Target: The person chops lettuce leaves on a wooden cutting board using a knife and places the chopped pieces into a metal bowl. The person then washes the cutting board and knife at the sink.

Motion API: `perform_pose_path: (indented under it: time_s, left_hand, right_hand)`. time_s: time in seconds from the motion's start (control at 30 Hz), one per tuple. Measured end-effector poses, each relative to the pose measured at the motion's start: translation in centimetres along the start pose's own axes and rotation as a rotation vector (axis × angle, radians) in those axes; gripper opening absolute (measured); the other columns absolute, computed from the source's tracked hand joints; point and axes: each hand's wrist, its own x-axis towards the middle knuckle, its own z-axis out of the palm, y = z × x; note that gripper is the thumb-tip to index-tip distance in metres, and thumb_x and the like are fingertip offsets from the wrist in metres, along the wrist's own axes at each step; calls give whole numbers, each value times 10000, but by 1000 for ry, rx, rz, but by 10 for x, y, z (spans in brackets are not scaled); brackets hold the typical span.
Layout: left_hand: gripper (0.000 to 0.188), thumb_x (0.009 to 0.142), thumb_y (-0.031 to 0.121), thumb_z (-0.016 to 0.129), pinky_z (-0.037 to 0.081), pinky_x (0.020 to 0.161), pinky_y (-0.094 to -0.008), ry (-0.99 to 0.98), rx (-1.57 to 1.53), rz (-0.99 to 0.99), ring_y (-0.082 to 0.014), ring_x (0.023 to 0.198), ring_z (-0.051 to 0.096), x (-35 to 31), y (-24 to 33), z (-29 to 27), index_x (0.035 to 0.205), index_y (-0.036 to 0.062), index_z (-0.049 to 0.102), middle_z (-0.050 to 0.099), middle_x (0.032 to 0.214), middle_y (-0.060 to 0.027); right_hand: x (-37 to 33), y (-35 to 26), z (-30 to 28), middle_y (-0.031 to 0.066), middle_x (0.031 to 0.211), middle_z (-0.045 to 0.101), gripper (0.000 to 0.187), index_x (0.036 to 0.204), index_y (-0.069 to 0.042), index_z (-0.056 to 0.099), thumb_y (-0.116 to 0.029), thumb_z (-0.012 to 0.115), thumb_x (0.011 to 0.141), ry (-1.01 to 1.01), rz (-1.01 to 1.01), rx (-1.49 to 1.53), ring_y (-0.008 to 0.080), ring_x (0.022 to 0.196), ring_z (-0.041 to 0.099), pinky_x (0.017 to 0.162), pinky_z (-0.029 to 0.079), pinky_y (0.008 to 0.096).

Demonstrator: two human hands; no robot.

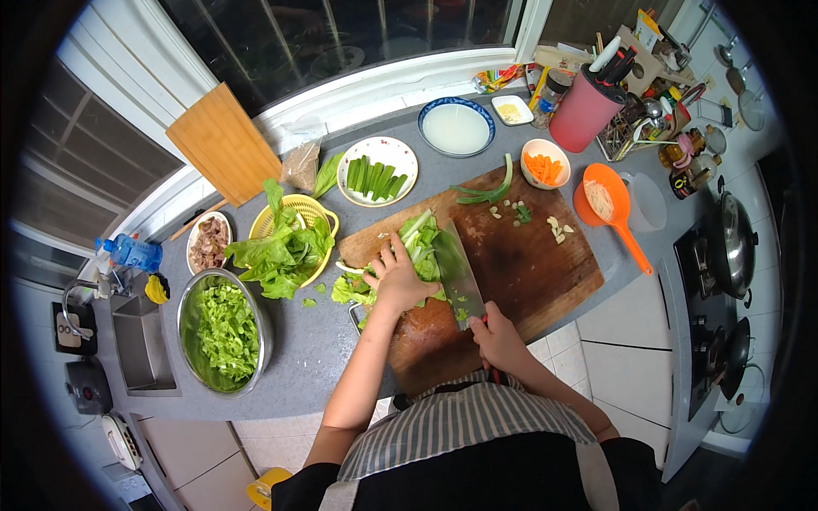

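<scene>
Leafy green lettuce [422, 243] lies bunched on the left part of a wooden cutting board [545, 281]. My left hand [398, 278] holds the bunch down, its fingers bent over the leaves and the thumb toward the blade. In my right hand [501, 339], closed round the handle, is a cleaver [458, 272]. Its broad blade stands along the right side of the lettuce, with green scraps stuck to it. Farther back on the board are a scallion [490, 192], small chopped green bits and garlic pieces [558, 230].
Left: a steel bowl [266, 341] of cut lettuce, a yellow colander [331, 223] of leaves, a meat dish [223, 220] and a sink [145, 341]. Behind: a plate of green pieces [412, 153] and a blue-rimmed bowl [457, 128]. Right: a carrot bowl [545, 183], an orange strainer [607, 177] and a stove [694, 264].
</scene>
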Motion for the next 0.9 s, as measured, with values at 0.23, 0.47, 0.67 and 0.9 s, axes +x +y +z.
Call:
perform_pose_path:
  time_s: [0.23,0.47,0.67,0.9]
  left_hand:
    - [885,602,159,774,334,941,-547,394,248,12,-315,1142,452,-3,1,24,1381,104,358,480,1239,-89]
    - [561,734,149,661,385,852,-499,423,396,71,-267,1038,504,0,-18,27,1272,157,504,552,1153,-41]
    - [571,723,101,638,392,854,-500,446,418,90,-281,1036,503,-2,-23,34,1274,154,497,536,1174,-45]
    - [422,813,142,547,389,840,-490,506,458,98,-256,994,499,-5,-25,40,1235,154,533,558,1114,-20]
  right_hand:
    - [-5,-16,-22,180,621,538,183,900,-35,377,-179,486,929,42,-53,-144,322,475,562,423,442,413]
    - [26,-55,-33,207,642,594,170,902,-53,418,-205,494,911,327,-372,-801,419,618,596,556,469,522]
    - [76,-38,-15,179,630,619,138,880,-48,428,-173,486,888,257,-387,-1028,374,594,634,542,520,482]
    - [85,-17,-5,222,659,606,170,903,-52,426,-212,484,899,284,-304,-932,444,641,601,583,478,540]
